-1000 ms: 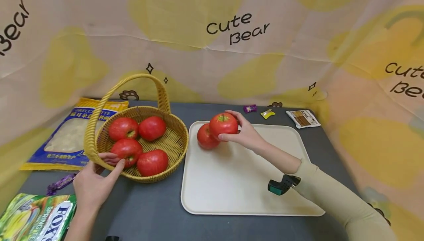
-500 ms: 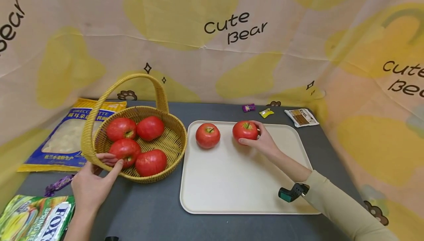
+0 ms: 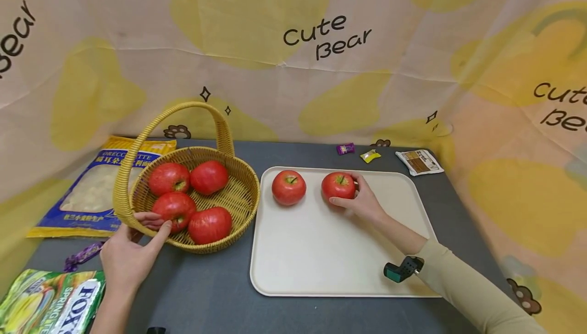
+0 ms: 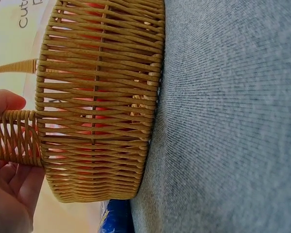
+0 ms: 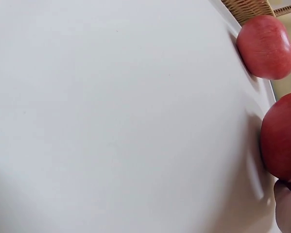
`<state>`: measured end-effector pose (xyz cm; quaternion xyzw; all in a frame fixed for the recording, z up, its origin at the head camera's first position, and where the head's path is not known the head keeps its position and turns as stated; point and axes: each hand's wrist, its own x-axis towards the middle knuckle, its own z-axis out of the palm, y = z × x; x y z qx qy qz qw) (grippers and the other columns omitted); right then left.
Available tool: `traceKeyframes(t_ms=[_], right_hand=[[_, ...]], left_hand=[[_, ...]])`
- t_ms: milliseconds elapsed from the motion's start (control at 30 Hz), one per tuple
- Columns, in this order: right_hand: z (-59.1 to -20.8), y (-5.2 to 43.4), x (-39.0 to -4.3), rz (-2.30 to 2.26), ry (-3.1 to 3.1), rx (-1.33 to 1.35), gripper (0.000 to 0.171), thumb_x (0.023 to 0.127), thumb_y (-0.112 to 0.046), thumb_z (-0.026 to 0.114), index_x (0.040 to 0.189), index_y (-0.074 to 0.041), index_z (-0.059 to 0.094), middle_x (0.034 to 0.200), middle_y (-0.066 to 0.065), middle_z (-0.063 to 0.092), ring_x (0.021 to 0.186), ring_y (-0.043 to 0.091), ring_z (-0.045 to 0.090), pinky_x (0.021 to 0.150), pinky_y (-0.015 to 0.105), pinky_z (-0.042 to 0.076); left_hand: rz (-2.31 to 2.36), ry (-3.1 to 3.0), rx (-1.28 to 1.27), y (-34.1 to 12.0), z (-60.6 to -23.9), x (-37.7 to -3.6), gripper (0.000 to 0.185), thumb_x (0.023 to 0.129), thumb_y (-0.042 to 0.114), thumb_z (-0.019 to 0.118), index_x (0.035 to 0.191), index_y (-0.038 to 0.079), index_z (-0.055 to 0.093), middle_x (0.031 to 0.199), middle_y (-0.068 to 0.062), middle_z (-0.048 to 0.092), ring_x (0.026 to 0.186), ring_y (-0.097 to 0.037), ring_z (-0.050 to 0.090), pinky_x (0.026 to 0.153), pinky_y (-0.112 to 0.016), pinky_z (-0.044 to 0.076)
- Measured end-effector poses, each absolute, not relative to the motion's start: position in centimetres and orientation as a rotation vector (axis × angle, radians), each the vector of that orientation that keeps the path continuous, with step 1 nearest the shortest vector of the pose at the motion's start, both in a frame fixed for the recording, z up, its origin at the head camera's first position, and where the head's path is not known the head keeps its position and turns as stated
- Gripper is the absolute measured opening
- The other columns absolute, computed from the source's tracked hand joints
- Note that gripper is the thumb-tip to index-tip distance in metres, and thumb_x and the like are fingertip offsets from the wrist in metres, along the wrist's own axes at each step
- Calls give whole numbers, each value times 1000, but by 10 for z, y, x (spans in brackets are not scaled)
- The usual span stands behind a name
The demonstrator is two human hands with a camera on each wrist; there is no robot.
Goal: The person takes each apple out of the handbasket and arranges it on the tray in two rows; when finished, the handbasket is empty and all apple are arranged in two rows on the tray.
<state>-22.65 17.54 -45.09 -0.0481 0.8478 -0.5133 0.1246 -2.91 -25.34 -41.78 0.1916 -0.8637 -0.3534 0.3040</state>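
"Cute Bear" cloth [image 3: 270, 63], "FOX" packet [image 3: 52, 301], held apple [image 3: 338, 185]

Open passage exists over the near half of the cream rectangular rimmed tray [image 3: 302, 257]; the right forearm [image 3: 401, 232] obstructs its right side. Between the round red apple at the tray's far left [image 3: 289, 187] and the red apple in the right hand [image 3: 338, 186], a narrow gap remains. The tall arched handle [image 3: 223, 132] and left hand [image 3: 133, 252] block the left approach to the yellow woven basket [image 3: 243, 199]; its right interior is unobstructed.
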Motion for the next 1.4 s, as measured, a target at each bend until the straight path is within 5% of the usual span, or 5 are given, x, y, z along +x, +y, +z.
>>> traceKeyframes(t_ms=[900, 1200, 1400], right_hand=[[-450, 173, -223, -1442, 2530, -236, 87, 80, -27, 81, 147, -13, 28, 145, 13, 35, 131, 35, 37, 96, 51, 46], [-415, 167, -229, -1514, 2685, -413, 49, 88, -21, 74, 131, -9, 55, 134, 9, 50, 129, 27, 40, 106, 49, 37], [-385, 137, -238, -1573, 2622, -602, 24, 91, -22, 71, 113, -13, 67, 119, 3, 60, 113, 22, 57, 96, 42, 48]], left_hand=[[-941, -2299, 520, -252, -416, -28, 25, 75, 21, 83, 93, 12, 70, 75, 18, 62, 71, 18, 49, 68, -4, 38], [-929, -2363, 364, -265, -417, -31, 24, 71, 19, 86, 87, 15, 69, 71, 23, 61, 65, 17, 50, 64, -7, 40], [-891, -2406, 300, -273, -416, -33, 22, 70, 24, 87, 82, 21, 68, 70, 19, 63, 62, 10, 52, 59, -10, 37]])
